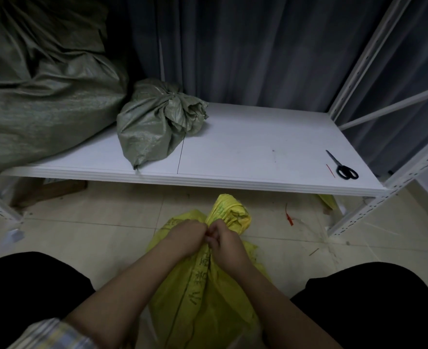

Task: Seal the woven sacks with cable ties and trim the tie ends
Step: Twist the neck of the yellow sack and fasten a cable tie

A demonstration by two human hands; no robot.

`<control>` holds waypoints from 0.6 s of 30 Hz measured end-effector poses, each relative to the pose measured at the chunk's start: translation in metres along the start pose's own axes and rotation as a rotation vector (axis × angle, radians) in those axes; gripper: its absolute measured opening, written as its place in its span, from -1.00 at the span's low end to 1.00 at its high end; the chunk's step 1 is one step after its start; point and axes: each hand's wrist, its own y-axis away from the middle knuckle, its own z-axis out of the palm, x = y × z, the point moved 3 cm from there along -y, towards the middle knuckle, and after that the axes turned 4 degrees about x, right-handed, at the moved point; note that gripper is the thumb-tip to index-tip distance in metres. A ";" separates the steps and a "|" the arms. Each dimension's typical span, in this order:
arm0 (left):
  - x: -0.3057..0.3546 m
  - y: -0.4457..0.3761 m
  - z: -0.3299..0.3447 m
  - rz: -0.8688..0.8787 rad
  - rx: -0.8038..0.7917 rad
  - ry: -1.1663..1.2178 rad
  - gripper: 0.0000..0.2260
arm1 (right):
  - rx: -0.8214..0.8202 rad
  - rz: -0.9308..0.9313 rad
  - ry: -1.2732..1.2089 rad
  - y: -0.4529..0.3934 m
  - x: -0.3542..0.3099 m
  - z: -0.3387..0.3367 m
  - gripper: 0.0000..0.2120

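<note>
Down on the tiled floor [87,222], just in front of the shelf's front edge, stands the yellow woven sack [208,293] between the person's knees. Both hands meet at its gathered neck — the left hand [185,235] and the right hand [224,239] have fingers curled and pinching there, though what they pinch is too small to tell. On the white shelf [245,147], a tied green sack [155,122] sits near the back left; scissors [342,165] lie at the front right corner beside a red tie offcut [330,170].

Dim room: grey curtain [258,46] behind a white metal shelf [258,147], pale tiled floor [94,230] below.
</note>
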 end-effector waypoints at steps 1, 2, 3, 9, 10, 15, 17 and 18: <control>0.000 0.001 0.002 0.002 -0.002 -0.008 -0.73 | -0.004 0.005 -0.001 0.001 0.001 -0.001 -0.91; 0.000 0.001 0.003 0.002 -0.011 0.014 -0.74 | -0.009 0.010 -0.001 0.001 0.002 -0.002 -0.90; -0.001 0.001 0.005 -0.001 -0.025 0.048 -0.74 | -0.015 0.011 -0.004 0.002 0.003 -0.003 -0.90; 0.003 0.005 0.007 0.020 0.013 -0.066 -0.70 | -0.022 0.011 0.075 0.005 0.007 -0.004 -0.92; 0.004 0.006 0.006 0.023 0.031 -0.088 -0.71 | -0.015 0.006 0.085 0.005 0.006 -0.004 -0.93; 0.004 0.010 0.006 0.043 0.039 -0.037 -0.71 | -0.001 0.017 0.128 0.010 0.008 -0.008 -0.92; 0.004 0.011 0.007 0.069 0.024 -0.005 -0.73 | -0.008 -0.004 0.192 0.012 0.009 -0.009 -0.92; 0.003 0.011 0.008 0.080 0.015 0.023 -0.73 | -0.008 -0.012 0.221 0.012 0.009 -0.009 -0.93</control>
